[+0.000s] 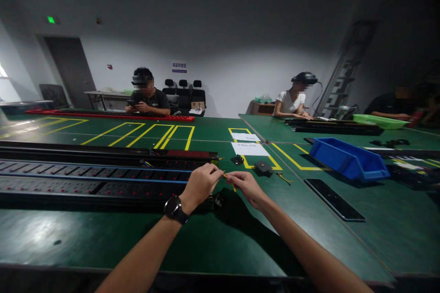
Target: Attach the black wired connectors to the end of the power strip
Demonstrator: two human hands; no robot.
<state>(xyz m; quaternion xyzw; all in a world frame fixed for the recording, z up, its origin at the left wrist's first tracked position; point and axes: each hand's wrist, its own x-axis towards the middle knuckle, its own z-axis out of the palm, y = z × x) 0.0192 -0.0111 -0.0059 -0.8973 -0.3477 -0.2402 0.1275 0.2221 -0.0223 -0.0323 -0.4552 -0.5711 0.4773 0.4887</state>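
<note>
My left hand (201,184), with a black watch on its wrist, and my right hand (246,186) meet above the green table (103,238). Both pinch a short yellow wire (229,181) between their fingertips. Each hand's fingers are closed on it. The hands hover at the right end of a long black power strip assembly (96,178) with blue wires running along it. A small black part (263,168) and another (237,160) lie just beyond my hands, with a loose yellow wire (283,177) near them.
A blue bin (349,159) stands at the right, with a flat black panel (334,199) in front of it. White paper sheets (249,148) lie inside yellow floor-tape marks. Three other people sit at the far tables. A green tray (380,122) is at far right.
</note>
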